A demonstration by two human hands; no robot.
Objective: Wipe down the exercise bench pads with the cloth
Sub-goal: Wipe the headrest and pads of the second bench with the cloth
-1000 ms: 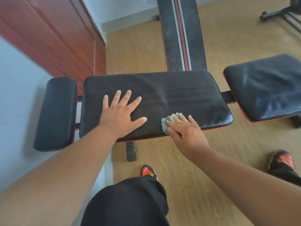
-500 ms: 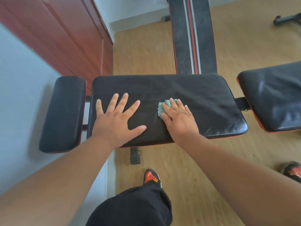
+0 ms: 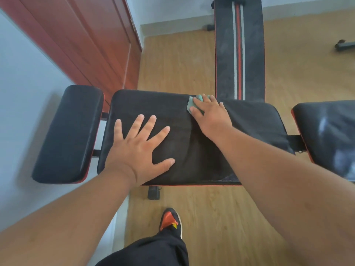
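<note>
Wood flooring (image 3: 288, 217) and a red-brown cabinet (image 3: 92, 41) frame the black exercise bench, whose wide middle pad (image 3: 249, 127) lies crosswise in front of you, with a smaller pad (image 3: 69, 135) just beside it on your left and another pad (image 3: 326, 135) on your right. Your left hand (image 3: 138, 148) lies flat on the middle pad, fingers straight and spread, gripping nothing. Your right hand (image 3: 209, 116) presses a small green cloth (image 3: 192, 106) against the far edge of that same pad, fingers straight over it; only the cloth's crinkled left side shows beyond your fingers. Behind the cloth, a long black pad with red and white stripes (image 3: 239, 47) runs away from you toward the pale wall (image 3: 172, 8). Below the bench's near edge, your black trouser leg (image 3: 153, 252) and an orange-and-black shoe (image 3: 170, 220) stand on the floor, near a small black bench foot (image 3: 153, 192).
</note>
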